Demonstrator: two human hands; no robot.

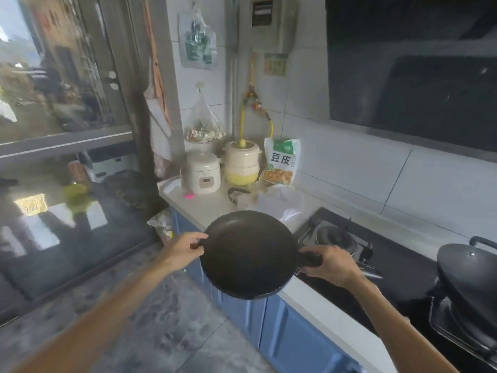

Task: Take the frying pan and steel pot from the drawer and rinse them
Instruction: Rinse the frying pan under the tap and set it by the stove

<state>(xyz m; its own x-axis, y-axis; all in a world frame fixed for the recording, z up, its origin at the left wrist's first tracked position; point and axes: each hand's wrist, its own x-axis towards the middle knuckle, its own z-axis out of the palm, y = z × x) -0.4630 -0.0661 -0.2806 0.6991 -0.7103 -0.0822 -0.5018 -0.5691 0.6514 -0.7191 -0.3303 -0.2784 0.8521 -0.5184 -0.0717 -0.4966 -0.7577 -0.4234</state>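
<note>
The light surface (215, 208) above the blue cabinets (282, 332) carries a black gas stove (376, 265), and at its far end stand a white rice cooker (201, 172) and a cream pot (242, 165) just beside a food packet (281, 162). The dark frying pan (247, 254) is held in the air at the surface edge (partly over the cabinets). The right hand (330, 265) has its fingers curled round the handle, and the left hand (185, 250) pinches the opposite rim
</note>
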